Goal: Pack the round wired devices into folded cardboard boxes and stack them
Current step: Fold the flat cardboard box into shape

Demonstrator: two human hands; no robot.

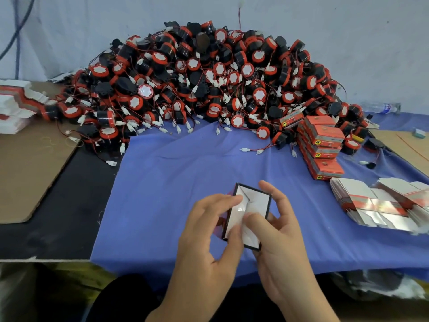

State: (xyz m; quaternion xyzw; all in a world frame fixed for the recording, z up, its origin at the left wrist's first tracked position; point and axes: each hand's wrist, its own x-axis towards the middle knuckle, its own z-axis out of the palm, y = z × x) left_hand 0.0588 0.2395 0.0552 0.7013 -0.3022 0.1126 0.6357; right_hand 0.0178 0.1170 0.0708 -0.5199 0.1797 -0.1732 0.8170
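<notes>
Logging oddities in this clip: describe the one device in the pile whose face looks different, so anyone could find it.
Start at the big heap of red-and-black round devices against the back wall and look at its left half, about mid-height. One device there faces the camera with a glossy, reflective face in a pinkish ring, while its neighbours show matte white faces.

wall: pale grey-blue wall (348,43) faced me, dark cable (17,31) at left
bench: blue cloth (185,170) over black top (69,217); cardboard sheet (30,170) left
</notes>
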